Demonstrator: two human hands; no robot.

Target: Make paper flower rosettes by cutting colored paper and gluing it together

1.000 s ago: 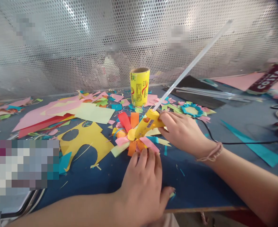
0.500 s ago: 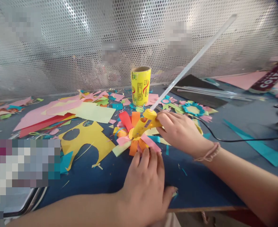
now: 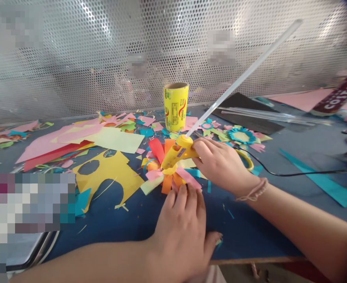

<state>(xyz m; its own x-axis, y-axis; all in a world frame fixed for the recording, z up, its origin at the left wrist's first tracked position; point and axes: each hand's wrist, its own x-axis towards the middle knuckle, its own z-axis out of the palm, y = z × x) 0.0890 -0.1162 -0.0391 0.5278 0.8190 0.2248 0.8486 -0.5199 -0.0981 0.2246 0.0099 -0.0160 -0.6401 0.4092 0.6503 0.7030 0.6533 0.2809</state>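
My right hand [image 3: 219, 165] is wrapped round a yellow hot glue gun [image 3: 176, 155], which tilts nozzle-down over the middle of a paper flower. A long clear glue stick [image 3: 244, 78] pokes out of the gun's back end, up and to the right. The paper flower [image 3: 167, 186] has looped strips in orange, pink, red, yellow and pale green and lies on the blue table. My left hand [image 3: 182, 228] rests palm down, fingers stretched to the flower's near strips and thumb apart on the tabletop. The nozzle tip cannot be made out clearly.
A yellow cardboard tube [image 3: 176, 108] stands behind the flower. Cut yellow paper [image 3: 111, 173] and paper sheets [image 3: 117, 139] lie left. Spare glue sticks [image 3: 259, 114], a teal paper ring [image 3: 241, 135] and the gun's black cord [image 3: 285, 174] are right. A perforated metal panel [image 3: 102, 51] rises behind.
My right hand and the glue gun have shifted slightly left over the flower, and the glue stick leans a little more to the right. My left hand has stayed nearly still.
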